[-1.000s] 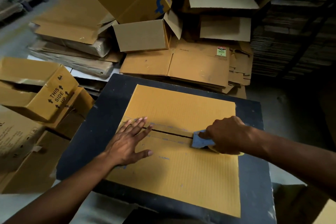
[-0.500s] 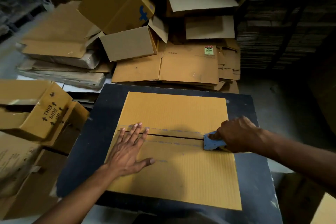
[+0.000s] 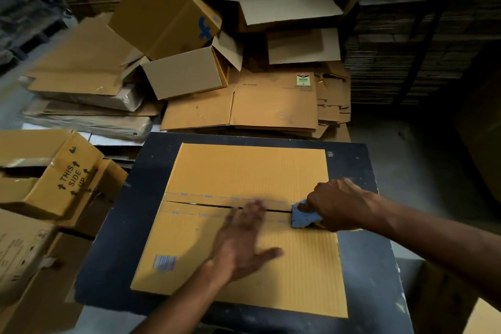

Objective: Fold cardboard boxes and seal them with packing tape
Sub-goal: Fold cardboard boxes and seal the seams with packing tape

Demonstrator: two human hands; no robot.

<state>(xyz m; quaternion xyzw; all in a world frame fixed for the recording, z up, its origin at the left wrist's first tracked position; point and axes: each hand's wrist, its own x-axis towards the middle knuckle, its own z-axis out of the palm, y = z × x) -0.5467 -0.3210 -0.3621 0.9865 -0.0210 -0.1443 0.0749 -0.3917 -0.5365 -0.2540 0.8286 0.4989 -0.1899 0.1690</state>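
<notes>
Sliding rightward since half a second before, the left hand (image 3: pixel 244 241) had left the seam's left end and lay blurred near the middle of the box (image 3: pixel 244 171), fingers straight and flat on the card, gripping nothing. Right hand (image 3: pixel 336 205) had barely shifted; it stayed curled round the blue tape dispenser (image 3: pixel 305 217) at the seam's right end. Taped seam (image 3: pixel 206 205) to the left of the left hand now lay uncovered, printed tape running along both sides of the dark slit. Camera had tipped lower, so a blue barcode (image 3: pixel 164 263) showed at the box's near left.

Counts: one box being sealed, flaps closed, lying flat in the middle of the table; one dispenser; two hands. Far side held three erected open boxes (image 3: pixel 187 73) heaped together, and one stack of flattened cartons (image 3: pixel 271 106) just beyond the table. Left side: one box marked THIS SIDE UP (image 3: pixel 65 176), more cartons below it, number unclear.

Surface: dark, scuffed table (image 3: pixel 116 252), paint chipped at its edges. Room: dim, grey floor (image 3: pixel 423 149) to the right, tall stacks of flat card (image 3: pixel 393 49) at far right.
</notes>
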